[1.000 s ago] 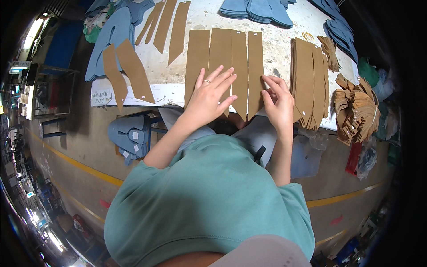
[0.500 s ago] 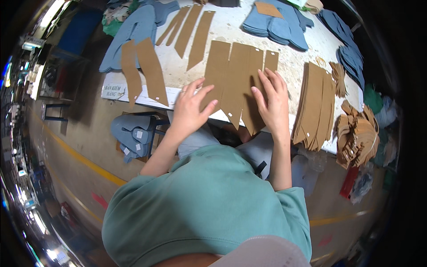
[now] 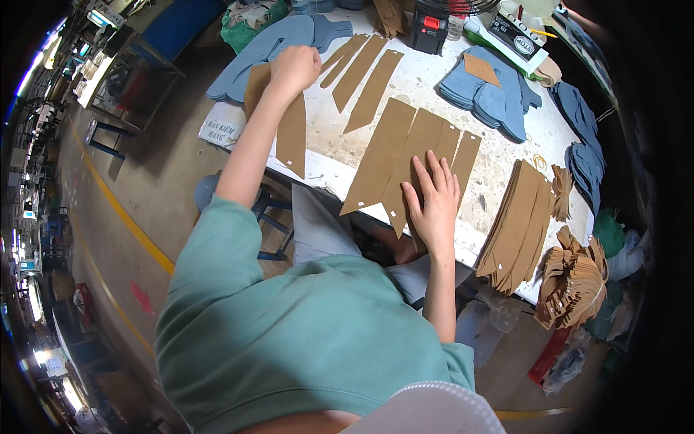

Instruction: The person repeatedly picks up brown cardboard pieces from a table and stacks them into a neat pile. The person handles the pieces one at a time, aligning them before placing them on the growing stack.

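Note:
My left hand (image 3: 295, 69) is closed over the upper end of two brown strips (image 3: 293, 137) at the left of the table. Its fingertips are hidden, so I cannot see what they pinch. My right hand (image 3: 434, 199) lies flat on several brown pieces with pointed ends (image 3: 385, 152), laid side by side near the table's front edge. Its fingers are stretched out. A narrower brown strip (image 3: 468, 153) lies just right of those fingers. Between my hands and farther back, several slanted brown strips (image 3: 374, 92) are spread in a row.
Blue cut pieces (image 3: 278, 40) lie at the back left, and a blue stack (image 3: 481, 101) at the back right. Brown stacks (image 3: 515, 228) and a thick brown bundle (image 3: 575, 282) stand at right. A black device (image 3: 428, 35) stands at the back; a stool (image 3: 108, 137) is on the floor.
My left hand has left the pointed brown pieces, moved up and left to the two strips, and closed. My right hand stays on the pieces, now flatter. The view has shifted.

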`<state>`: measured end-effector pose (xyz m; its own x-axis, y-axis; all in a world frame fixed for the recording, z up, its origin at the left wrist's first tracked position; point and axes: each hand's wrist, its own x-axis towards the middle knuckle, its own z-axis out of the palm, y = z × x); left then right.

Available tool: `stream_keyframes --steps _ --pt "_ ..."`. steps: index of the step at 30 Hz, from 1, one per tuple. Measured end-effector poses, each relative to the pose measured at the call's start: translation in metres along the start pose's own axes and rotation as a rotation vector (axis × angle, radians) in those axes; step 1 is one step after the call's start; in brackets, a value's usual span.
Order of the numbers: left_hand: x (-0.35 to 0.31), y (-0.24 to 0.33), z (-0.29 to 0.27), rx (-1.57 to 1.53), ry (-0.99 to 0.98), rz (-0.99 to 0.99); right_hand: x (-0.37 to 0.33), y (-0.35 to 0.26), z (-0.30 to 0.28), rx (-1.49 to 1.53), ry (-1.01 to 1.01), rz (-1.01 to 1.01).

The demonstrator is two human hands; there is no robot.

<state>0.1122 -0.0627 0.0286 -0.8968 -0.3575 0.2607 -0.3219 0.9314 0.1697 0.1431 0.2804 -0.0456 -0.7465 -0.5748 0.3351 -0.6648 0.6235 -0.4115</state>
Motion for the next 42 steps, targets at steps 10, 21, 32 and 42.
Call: stream_keyframes --steps 10,21,32,42 --pt "0.026 -0.029 0.058 0.229 -0.037 -0.086 -0.002 0.002 0.001 0.019 0.011 -0.002" --pt "-0.025 0.030 -0.023 -0.604 0.041 0.166 0.007 -0.017 -0.027 0.550 0.152 0.064" --pt "-0.114 0.071 -0.024 -1.068 -0.659 0.067 -0.019 -0.026 -0.043 1.115 -0.214 0.427" --pt "-0.130 0.073 0.022 -0.603 -0.327 0.062 -0.032 0.012 -0.034 0.213 0.166 0.393"
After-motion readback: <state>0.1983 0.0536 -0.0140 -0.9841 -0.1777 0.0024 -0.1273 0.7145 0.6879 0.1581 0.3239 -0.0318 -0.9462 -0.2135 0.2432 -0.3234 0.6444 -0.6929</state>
